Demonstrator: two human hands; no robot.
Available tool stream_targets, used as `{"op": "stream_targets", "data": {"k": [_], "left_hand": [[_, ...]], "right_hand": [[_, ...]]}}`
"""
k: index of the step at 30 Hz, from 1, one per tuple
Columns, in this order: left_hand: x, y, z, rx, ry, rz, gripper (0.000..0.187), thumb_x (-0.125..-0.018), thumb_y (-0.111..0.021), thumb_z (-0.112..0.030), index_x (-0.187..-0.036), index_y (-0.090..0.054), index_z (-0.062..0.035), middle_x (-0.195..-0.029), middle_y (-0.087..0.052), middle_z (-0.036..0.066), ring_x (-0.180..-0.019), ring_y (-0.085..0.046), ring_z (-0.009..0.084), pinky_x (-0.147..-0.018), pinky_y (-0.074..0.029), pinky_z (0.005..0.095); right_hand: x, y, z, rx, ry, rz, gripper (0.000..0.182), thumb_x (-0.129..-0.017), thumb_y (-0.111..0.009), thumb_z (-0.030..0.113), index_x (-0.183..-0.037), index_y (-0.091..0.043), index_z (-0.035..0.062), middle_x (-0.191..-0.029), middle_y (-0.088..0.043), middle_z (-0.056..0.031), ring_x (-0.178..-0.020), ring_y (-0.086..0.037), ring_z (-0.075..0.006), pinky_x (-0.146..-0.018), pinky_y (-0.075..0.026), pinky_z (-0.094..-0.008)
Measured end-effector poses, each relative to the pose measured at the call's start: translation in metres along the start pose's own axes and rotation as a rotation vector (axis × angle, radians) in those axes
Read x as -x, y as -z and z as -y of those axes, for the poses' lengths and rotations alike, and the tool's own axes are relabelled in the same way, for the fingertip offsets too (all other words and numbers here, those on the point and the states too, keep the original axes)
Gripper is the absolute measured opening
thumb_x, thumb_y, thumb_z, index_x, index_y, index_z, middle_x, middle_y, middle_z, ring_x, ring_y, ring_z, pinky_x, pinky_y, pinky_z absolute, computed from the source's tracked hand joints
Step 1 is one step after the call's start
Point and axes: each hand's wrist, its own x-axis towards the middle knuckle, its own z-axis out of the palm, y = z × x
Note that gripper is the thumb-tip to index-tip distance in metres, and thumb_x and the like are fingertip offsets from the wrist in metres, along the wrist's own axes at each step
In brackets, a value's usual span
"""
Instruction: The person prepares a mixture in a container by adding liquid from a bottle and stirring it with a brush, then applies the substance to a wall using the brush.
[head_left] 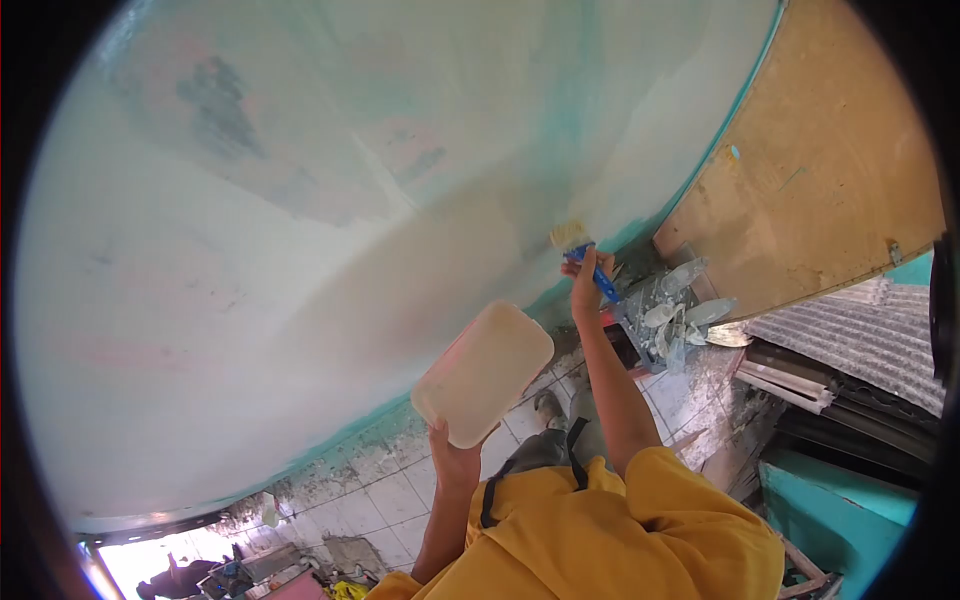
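Observation:
My right hand [589,283] is closed around the blue handle of a wide paintbrush [570,237]. Its pale yellowish bristles point up toward the wall [330,250], close to the lower right part of the surface. The wall is whitish, with teal streaks and grey and pinkish patches. With my left hand [457,458] I grip the near end of a rounded rectangular plastic tub [485,375], whose broad face is pale cream. Some fingers of this hand are hidden beneath the tub.
Right of the wall stands a tan wooden panel [810,170]. Below it are several crumpled plastic bottles [690,310], corrugated sheets [860,330] and a teal box [830,510]. White floor tiles [390,500] lie under me, with clutter [290,575] at the lower left.

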Motion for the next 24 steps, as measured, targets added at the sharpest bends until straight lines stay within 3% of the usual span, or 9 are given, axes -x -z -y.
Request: {"op": "stream_targets", "data": {"k": [3,5,12,14,17,19,21,23,24], "left_hand": [[-0.005,0.000,-0.001,-0.051,0.034,-0.042,0.066,-0.097,-0.051,-0.054,-0.147,-0.041,-0.0123,-0.141,-0.054,0.009,-0.122,-0.059,0.0281,-0.091,-0.054,0.0495],[-0.010,0.006,0.005,-0.064,0.018,-0.030,0.065,-0.097,-0.051,-0.053,-0.147,-0.041,-0.0122,-0.142,-0.054,0.009,-0.124,-0.059,0.0281,-0.092,-0.053,0.0493],[-0.026,-0.008,0.006,-0.059,-0.052,0.049,0.065,-0.099,-0.052,-0.049,-0.151,-0.035,-0.0133,-0.144,-0.051,0.009,-0.127,-0.056,0.0279,-0.094,-0.053,0.0479],[-0.023,-0.028,-0.004,0.051,-0.020,0.120,0.078,-0.094,-0.066,-0.039,-0.155,-0.024,-0.0133,-0.154,-0.035,0.010,-0.144,-0.036,0.0264,-0.115,-0.036,0.0469],[-0.025,-0.044,-0.006,0.020,-0.064,0.194,0.081,-0.093,-0.067,-0.040,-0.155,-0.023,-0.0109,-0.152,-0.035,0.011,-0.143,-0.035,0.0258,-0.116,-0.034,0.0459],[-0.024,-0.051,-0.005,-0.006,-0.076,0.188,0.082,-0.093,-0.067,-0.041,-0.154,-0.024,-0.0100,-0.151,-0.035,0.011,-0.143,-0.035,0.0253,-0.116,-0.033,0.0454],[-0.022,-0.059,0.000,-0.033,-0.085,0.191,0.083,-0.092,-0.068,-0.043,-0.154,-0.024,-0.0092,-0.150,-0.036,0.011,-0.143,-0.034,0.0248,-0.117,-0.032,0.0448],[-0.021,-0.066,0.004,-0.079,-0.113,0.206,0.086,-0.091,-0.069,-0.046,-0.154,-0.024,-0.0071,-0.149,-0.036,0.011,-0.142,-0.033,0.0234,-0.118,-0.028,0.0427],[-0.021,-0.067,0.007,-0.076,-0.108,0.209,0.086,-0.091,-0.069,-0.046,-0.154,-0.024,-0.0071,-0.149,-0.036,0.011,-0.142,-0.033,0.0234,-0.118,-0.028,0.0427]], "right_hand": [[-0.001,0.025,-0.025,0.081,-0.045,-0.034,0.032,-0.104,-0.057,0.031,-0.106,-0.043,0.0028,-0.081,-0.065,-0.0142,-0.061,-0.066,-0.0184,-0.057,-0.055,-0.0293],[0.003,0.034,-0.017,0.143,-0.081,0.010,0.032,-0.103,-0.059,0.034,-0.103,-0.045,0.0056,-0.080,-0.064,-0.0098,-0.061,-0.065,-0.0154,-0.059,-0.056,-0.0292],[0.068,0.013,0.140,0.199,0.021,0.133,0.027,-0.103,-0.060,0.032,-0.092,-0.053,0.0089,-0.077,-0.063,-0.0049,-0.054,-0.053,-0.0100,-0.050,-0.042,-0.0234],[0.090,0.004,0.192,0.163,0.011,0.155,0.027,-0.103,-0.060,0.032,-0.088,-0.056,0.0099,-0.076,-0.063,-0.0025,-0.053,-0.050,-0.0086,-0.048,-0.038,-0.0240],[0.117,-0.004,0.244,0.280,0.119,0.245,0.029,-0.104,-0.057,0.033,-0.089,-0.057,0.0081,-0.066,-0.054,-0.0002,-0.052,-0.052,-0.0075,-0.045,-0.036,-0.0226],[0.124,-0.001,0.250,0.250,0.153,0.317,0.026,-0.103,-0.060,0.029,-0.089,-0.061,0.0070,-0.066,-0.056,-0.0003,-0.053,-0.053,-0.0070,-0.046,-0.038,-0.0233],[0.128,-0.002,0.255,0.502,0.217,0.380,0.025,-0.101,-0.062,0.026,-0.086,-0.064,0.0052,-0.066,-0.056,-0.0003,-0.054,-0.054,-0.0074,-0.048,-0.040,-0.0240],[0.131,-0.008,0.256,0.566,0.215,0.363,0.024,-0.100,-0.063,0.022,-0.085,-0.066,0.0034,-0.064,-0.057,-0.0016,-0.054,-0.055,-0.0084,-0.049,-0.041,-0.0255],[0.131,-0.008,0.254,0.666,0.311,0.383,0.024,-0.101,-0.063,0.021,-0.085,-0.065,0.0038,-0.065,-0.059,-0.0012,-0.055,-0.054,-0.0070,-0.050,-0.041,-0.0243]]}}
